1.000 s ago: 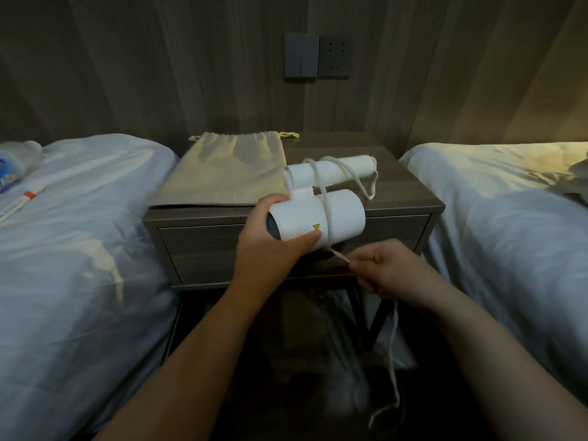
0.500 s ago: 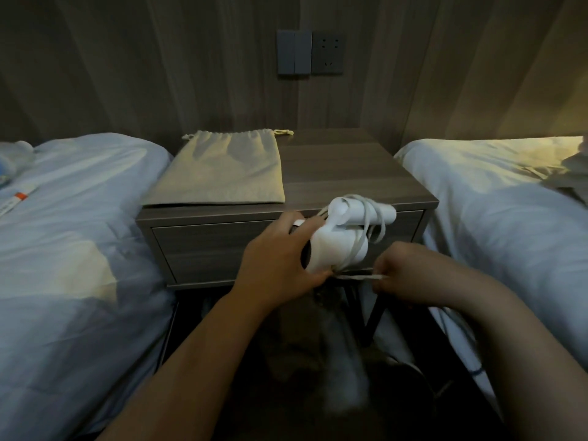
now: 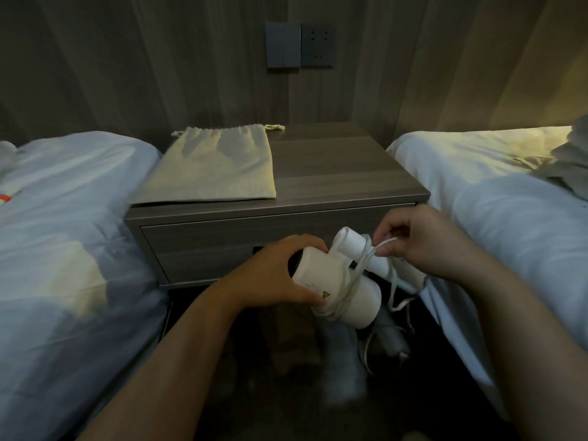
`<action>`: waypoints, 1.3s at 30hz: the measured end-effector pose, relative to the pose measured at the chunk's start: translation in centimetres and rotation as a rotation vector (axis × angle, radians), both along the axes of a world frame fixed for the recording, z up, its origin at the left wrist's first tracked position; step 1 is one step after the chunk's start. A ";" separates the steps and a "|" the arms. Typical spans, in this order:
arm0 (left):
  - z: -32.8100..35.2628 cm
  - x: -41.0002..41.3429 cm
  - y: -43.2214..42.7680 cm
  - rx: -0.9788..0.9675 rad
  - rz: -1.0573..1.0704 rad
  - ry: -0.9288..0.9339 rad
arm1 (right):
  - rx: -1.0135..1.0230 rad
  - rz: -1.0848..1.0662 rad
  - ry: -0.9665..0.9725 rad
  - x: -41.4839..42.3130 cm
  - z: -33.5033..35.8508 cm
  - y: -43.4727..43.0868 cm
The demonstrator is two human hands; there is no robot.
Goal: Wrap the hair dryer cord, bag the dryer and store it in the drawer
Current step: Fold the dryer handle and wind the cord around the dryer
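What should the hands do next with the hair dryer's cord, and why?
Probably the right hand should carry the cord once more round the hair dryer, which the left hand grips. Several loops are on, but a loose length hangs below, so it seems not ready for the bag yet.

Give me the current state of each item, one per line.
Hair dryer: gripped by left hand, off the nightstand.
Cord: partly wrapped round dryer, tail dangling, pinched by right hand.
Drawstring bag: flat on nightstand.
Drawer: closed.
Wall socket: nothing plugged in.
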State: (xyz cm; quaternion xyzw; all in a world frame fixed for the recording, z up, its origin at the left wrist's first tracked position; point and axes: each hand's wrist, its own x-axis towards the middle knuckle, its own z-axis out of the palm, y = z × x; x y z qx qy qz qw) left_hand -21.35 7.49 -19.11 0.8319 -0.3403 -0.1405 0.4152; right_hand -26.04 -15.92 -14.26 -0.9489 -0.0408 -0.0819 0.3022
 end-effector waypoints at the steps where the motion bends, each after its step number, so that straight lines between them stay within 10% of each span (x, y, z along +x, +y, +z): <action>1: 0.1 0.0 0.1 -0.005 -0.018 0.034 | 0.018 0.019 -0.003 -0.1 0.1 0.0; 7: -0.1 0.2 0.5 -0.004 -0.137 0.173 | 0.008 -0.031 0.032 0.2 -0.3 0.0; 16: 0.0 0.2 0.4 -0.174 -0.195 0.365 | 0.848 0.250 0.291 0.8 -2.4 -2.7; 29: -0.9 -0.5 -1.5 -0.880 0.096 0.797 | 1.265 -0.039 0.193 2.0 -5.9 1.3; 39: -0.4 -0.8 -3.4 -0.971 0.564 0.430 | 1.446 0.368 0.343 1.3 -5.7 4.3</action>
